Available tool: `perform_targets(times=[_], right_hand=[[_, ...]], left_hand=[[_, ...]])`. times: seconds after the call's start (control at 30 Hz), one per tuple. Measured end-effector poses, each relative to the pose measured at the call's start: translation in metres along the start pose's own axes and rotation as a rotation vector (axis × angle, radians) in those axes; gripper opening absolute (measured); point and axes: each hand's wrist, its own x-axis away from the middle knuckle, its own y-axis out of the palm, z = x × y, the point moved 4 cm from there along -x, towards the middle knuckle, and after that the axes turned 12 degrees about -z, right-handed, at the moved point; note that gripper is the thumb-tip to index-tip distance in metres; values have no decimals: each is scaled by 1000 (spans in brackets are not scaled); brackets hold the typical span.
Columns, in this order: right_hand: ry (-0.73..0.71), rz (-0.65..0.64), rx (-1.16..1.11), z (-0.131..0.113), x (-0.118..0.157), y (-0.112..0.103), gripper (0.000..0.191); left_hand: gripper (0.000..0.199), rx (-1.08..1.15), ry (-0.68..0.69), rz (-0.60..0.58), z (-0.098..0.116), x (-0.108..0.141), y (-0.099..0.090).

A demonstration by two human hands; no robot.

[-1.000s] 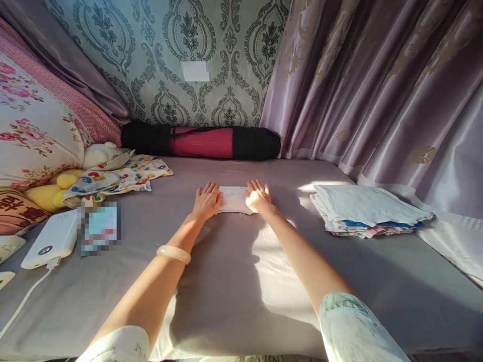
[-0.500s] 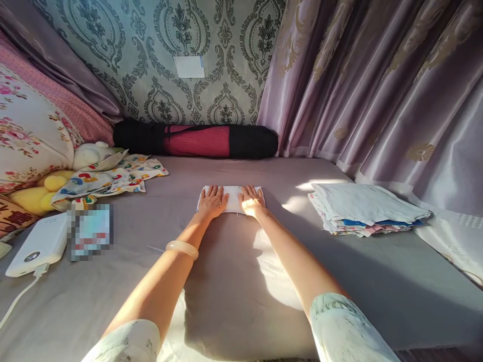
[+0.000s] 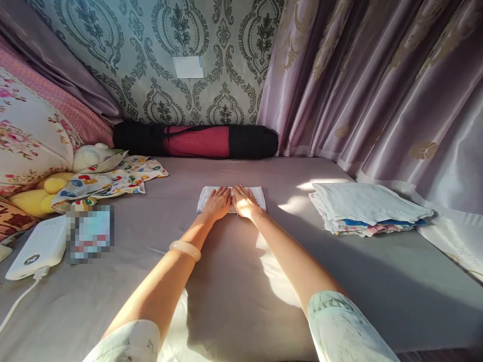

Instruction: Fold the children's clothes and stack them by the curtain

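Observation:
A small folded white cloth (image 3: 258, 193) lies on the grey sheet (image 3: 234, 281) in the middle of the view. My left hand (image 3: 218, 202) rests flat on its left half, fingers stretched forward. Beside it, my right hand (image 3: 244, 201) lies flat on the cloth's centre and right part. The two hands are side by side, thumbs almost touching, and cover much of the cloth. Its ends show on both sides.
To the right is a stack of folded clothes (image 3: 370, 203). A black and red roll (image 3: 196, 141) lies along the wall. At left are a white power bank (image 3: 39, 246) with a cable, a blurred item (image 3: 91, 234), a patterned cloth (image 3: 109, 178) and a yellow plush (image 3: 33, 198).
Both hands have slid inward along the cloth, closing the gap between them. The cloth's left and right ends are now more exposed.

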Motion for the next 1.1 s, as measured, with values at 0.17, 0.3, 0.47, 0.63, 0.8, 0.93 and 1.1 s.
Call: perform_targets(times=[0.17, 0.3, 0.47, 0.63, 0.8, 0.93, 1.1], right_hand=[[8, -24, -30, 3, -2, 9, 57], [12, -26, -31, 3, -2, 8, 57], [11, -49, -35, 3, -5, 5, 57], [-74, 103, 18, -9, -7, -2, 55], [-75, 93, 0, -18, -11, 9, 54], [-58, 82, -32, -18, -14, 14, 53], [-39, 76, -33, -18, -12, 12, 52]], left_hand=[[53, 36, -22, -77, -3, 0, 7], [52, 47, -25, -86, -3, -2, 6], [50, 64, 7, -101, -6, -3, 1], [50, 33, -95, 65, -17, 2, -9], [51, 25, -162, 28, -25, 6, 0], [51, 23, -168, -13, -28, 5, 5], [50, 33, -170, -3, -33, 11, -1]])
